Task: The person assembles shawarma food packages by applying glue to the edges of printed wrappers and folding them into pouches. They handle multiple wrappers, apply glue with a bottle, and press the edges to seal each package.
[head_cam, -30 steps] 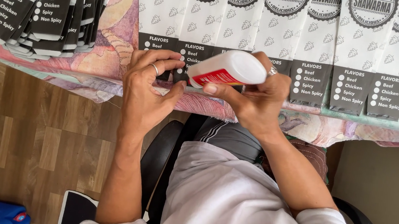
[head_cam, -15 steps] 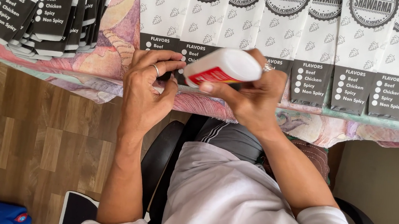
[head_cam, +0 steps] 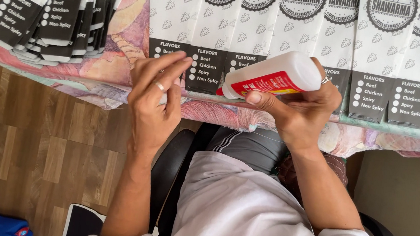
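At table edge: right hand (head_cam: 303,108) grasps glue bottle (head_cam: 273,79), nozzle toward nine o'clock.
Left hand (head_cam: 154,101): released, fingers on paper sleeve (head_cam: 167,54).

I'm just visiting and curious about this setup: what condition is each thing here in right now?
Glue bottle: tilted on its side, nozzle toward the left, held in the right hand.
Left hand: fingers extended, resting on a paper sleeve's lower edge.
Paper sleeves: flat, in an overlapping row.
Sleeve stack: piled and fanned at the table's left.
Tablecloth: spread over the table.
Chair: occupied.
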